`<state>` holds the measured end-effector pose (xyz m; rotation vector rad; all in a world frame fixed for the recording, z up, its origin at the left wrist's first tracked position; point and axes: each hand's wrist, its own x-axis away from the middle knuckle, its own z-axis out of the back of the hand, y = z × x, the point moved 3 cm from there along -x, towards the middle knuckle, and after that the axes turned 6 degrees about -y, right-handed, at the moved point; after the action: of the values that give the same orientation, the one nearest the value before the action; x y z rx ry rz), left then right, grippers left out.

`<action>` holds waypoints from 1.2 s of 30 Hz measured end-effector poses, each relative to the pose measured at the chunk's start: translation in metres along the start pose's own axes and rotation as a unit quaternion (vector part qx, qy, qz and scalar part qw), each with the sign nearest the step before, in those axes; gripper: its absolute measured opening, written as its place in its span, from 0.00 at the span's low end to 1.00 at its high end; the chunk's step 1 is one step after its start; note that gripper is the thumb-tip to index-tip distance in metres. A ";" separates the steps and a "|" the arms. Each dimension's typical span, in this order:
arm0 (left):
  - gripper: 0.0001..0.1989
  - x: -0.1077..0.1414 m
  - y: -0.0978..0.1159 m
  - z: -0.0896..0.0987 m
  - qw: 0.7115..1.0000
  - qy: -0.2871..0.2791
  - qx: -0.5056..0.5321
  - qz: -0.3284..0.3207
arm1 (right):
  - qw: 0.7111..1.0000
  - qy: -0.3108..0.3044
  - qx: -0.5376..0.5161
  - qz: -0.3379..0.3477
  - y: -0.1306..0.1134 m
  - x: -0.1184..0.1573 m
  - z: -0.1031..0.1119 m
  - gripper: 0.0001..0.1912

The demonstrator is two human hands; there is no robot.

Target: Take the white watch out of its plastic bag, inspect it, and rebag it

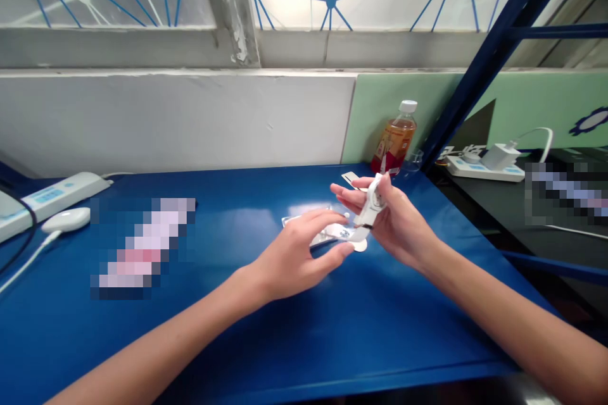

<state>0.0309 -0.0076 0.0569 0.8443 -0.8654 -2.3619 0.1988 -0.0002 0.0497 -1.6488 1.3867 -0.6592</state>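
Observation:
My right hand (401, 221) is closed on a small white strap-like object (373, 199), pinching its upper part between thumb and fingers. A round detail shows on that part, and a dark line crosses lower down. Its pale lower end bends left, toward my left hand (299, 250). The left fingers and thumb are apart around that end; I see no clear grip on it. Under and behind the hands lies a flat, shiny clear package (289, 220), partly hidden. A white rounded piece (361, 245) shows just below the object.
On the blue table (247, 342), a drink bottle (396, 139) and a pale card (350, 178) are at the back right. A power strip (52, 202), a white cabled device (66, 220) and a blurred-out item (147, 243) lie left. A blue metal post (475, 76) rises at right.

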 end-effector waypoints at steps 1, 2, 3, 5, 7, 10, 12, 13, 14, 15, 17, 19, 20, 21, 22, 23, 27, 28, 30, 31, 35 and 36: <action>0.11 -0.003 0.003 -0.004 0.999 -0.004 0.037 0.029 | 1.000 0.000 0.003 -0.002 0.000 -0.003 -0.005 0.17; 0.10 -0.006 0.003 -0.009 0.994 -0.014 0.082 0.072 | 1.000 0.001 0.007 -0.008 0.000 -0.008 -0.009 0.16; 0.12 -0.009 0.002 -0.014 0.985 -0.021 0.137 0.105 | 1.000 0.001 0.012 -0.015 0.001 -0.014 -0.012 0.16; 0.17 -0.013 -0.003 -0.025 0.949 -0.030 0.270 0.160 | 1.000 -0.014 -0.002 -0.012 0.000 -0.028 -0.018 0.16; 0.19 -0.015 -0.011 -0.033 0.897 -0.016 0.394 0.199 | 0.994 -0.074 -0.069 -0.041 0.003 -0.040 -0.022 0.18; 0.20 -0.013 -0.019 -0.039 0.840 0.007 0.496 0.219 | 0.974 -0.135 -0.147 -0.108 0.014 -0.047 -0.019 0.26; 0.21 -0.009 -0.021 -0.041 0.821 0.002 0.522 0.230 | 0.967 -0.145 -0.159 -0.140 0.023 -0.046 -0.013 0.24; 0.21 -0.007 -0.020 -0.041 0.814 -0.002 0.530 0.238 | 0.964 -0.151 -0.158 -0.149 0.027 -0.044 -0.010 0.22; 0.20 -0.005 -0.020 -0.042 0.806 -0.009 0.538 0.247 | 0.962 -0.158 -0.154 -0.158 0.030 -0.042 -0.007 0.21; 0.20 -0.004 -0.019 -0.042 0.797 -0.015 0.547 0.257 | 0.961 -0.165 -0.150 -0.163 0.032 -0.040 -0.005 0.21; 0.20 -0.001 -0.017 -0.044 0.776 -0.028 0.568 0.271 | 0.961 -0.171 -0.139 -0.168 0.035 -0.038 -0.003 0.21; 0.20 0.000 -0.016 -0.046 0.759 -0.039 0.588 0.276 | 0.964 -0.163 -0.126 -0.165 0.034 -0.037 -0.002 0.21; 0.19 0.000 -0.016 -0.047 0.753 -0.044 0.596 0.276 | 0.967 -0.157 -0.120 -0.163 0.033 -0.037 -0.003 0.21; 0.19 0.001 -0.016 -0.048 0.749 -0.047 0.601 0.274 | 0.969 -0.151 -0.115 -0.160 0.032 -0.036 -0.003 0.22; 0.19 0.001 -0.016 -0.049 0.747 -0.051 0.604 0.271 | 0.970 -0.147 -0.114 -0.158 0.030 -0.036 -0.004 0.24; 0.19 0.001 -0.016 -0.050 0.747 -0.051 0.606 0.268 | 0.970 -0.147 -0.116 -0.156 0.029 -0.036 -0.005 0.27; 0.21 0.001 -0.016 -0.050 0.752 -0.033 0.599 0.273 | 0.960 -0.179 -0.147 -0.155 0.025 -0.033 -0.009 0.35; 0.21 0.001 -0.016 -0.050 0.753 -0.028 0.594 0.282 | 0.958 -0.185 -0.151 -0.157 0.024 -0.033 -0.009 0.36; 0.23 0.001 -0.016 -0.051 0.756 -0.022 0.580 0.303 | 0.957 -0.192 -0.146 -0.162 0.024 -0.032 -0.009 0.35; 0.23 0.001 -0.016 -0.051 0.757 -0.020 0.573 0.313 | 0.957 -0.192 -0.142 -0.164 0.023 -0.032 -0.009 0.35; 0.23 -0.001 -0.015 -0.050 0.753 -0.018 0.569 0.329 | 0.959 -0.191 -0.127 -0.169 0.023 -0.033 -0.008 0.34; 0.23 -0.001 -0.014 -0.050 0.750 -0.019 0.573 0.329 | 0.959 -0.190 -0.123 -0.170 0.023 -0.033 -0.007 0.34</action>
<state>0.0629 -0.0170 0.0167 0.6690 -2.2454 -1.0527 0.1729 0.0296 0.0373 -2.1107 0.9433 -0.3374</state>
